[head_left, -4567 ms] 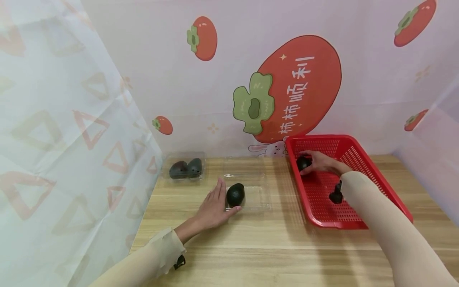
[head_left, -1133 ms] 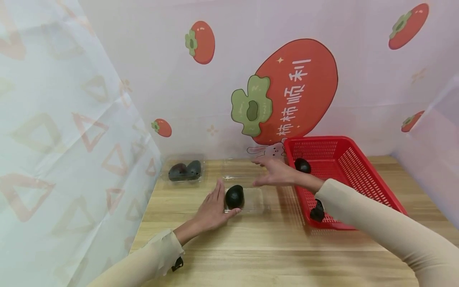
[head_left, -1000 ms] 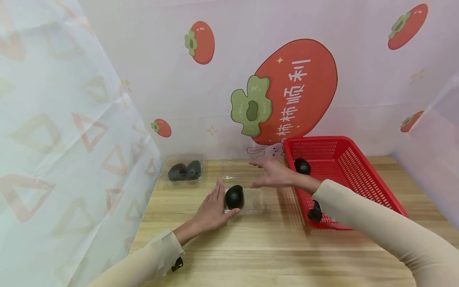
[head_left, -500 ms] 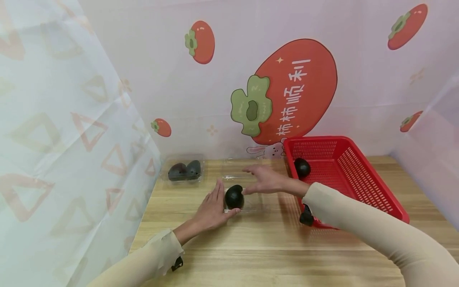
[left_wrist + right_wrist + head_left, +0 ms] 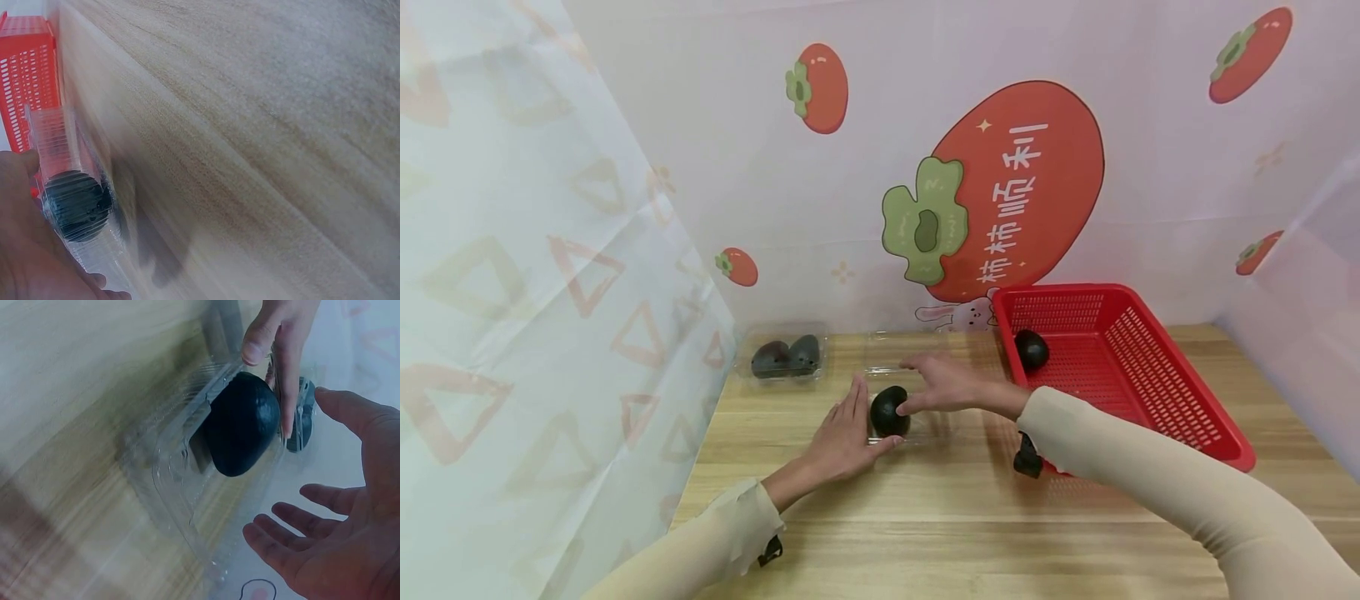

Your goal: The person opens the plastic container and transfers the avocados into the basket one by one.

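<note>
A dark avocado [image 5: 887,414] sits at the left end of a clear plastic clamshell box [image 5: 936,427], whose lid lies folded back towards the wall. My left hand [image 5: 842,440] rests along the box's left end with straight fingers, its thumb at the front edge. Above the box, my right hand [image 5: 946,385] hovers with fingers spread and nothing in its grasp. In the right wrist view, a gap shows between these fingers [image 5: 275,540] and the avocado [image 5: 245,425]. The left wrist view shows the avocado [image 5: 76,205] through the box wall.
At right stands a red perforated basket [image 5: 1195,392] with another avocado [image 5: 1032,350] against its left wall. A second clear box [image 5: 822,367] at the back left holds two avocados [image 5: 786,357]. A printed cloth wall [image 5: 850,192] rises behind the wooden table [image 5: 925,533].
My right hand has left the avocado in the basket and moved left over the clear box, drawing nearer to the avocado there. The left hand stays in place.
</note>
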`<state>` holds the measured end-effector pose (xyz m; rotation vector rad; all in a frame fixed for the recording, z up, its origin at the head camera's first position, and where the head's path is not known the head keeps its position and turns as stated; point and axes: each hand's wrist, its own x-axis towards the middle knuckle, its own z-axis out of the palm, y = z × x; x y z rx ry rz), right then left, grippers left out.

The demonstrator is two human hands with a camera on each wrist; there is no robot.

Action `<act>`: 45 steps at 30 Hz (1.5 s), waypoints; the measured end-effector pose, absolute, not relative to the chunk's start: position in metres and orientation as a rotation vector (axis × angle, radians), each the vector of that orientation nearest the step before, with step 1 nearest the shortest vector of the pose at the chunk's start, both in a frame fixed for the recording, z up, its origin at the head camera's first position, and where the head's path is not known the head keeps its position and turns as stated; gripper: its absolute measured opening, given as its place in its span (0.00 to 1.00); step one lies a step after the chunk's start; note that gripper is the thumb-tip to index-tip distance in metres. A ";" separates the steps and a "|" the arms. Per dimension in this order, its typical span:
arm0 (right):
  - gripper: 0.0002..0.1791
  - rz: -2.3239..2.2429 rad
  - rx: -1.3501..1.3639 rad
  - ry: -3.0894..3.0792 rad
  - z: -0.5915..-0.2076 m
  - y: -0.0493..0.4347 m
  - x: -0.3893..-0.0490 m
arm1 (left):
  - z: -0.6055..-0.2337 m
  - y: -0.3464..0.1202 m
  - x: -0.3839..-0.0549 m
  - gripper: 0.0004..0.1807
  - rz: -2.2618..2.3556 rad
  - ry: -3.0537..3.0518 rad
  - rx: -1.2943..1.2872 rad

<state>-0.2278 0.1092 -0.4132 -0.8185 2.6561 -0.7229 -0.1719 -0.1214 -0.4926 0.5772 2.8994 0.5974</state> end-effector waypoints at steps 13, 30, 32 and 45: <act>0.46 -0.694 -0.808 2.681 -0.427 0.093 -0.227 | -0.492 -0.122 -0.171 0.62 0.597 2.900 0.593; 0.45 -0.657 -0.787 2.726 -0.440 0.078 -0.224 | -0.492 -0.121 -0.171 0.62 0.596 2.906 0.587; 0.45 -0.663 -0.788 2.724 -0.441 0.077 -0.224 | -0.492 -0.122 -0.171 0.62 0.594 2.906 0.590; 0.41 -0.693 -0.695 2.742 -0.450 0.068 -0.222 | -0.494 -0.122 -0.172 0.62 0.613 2.894 0.589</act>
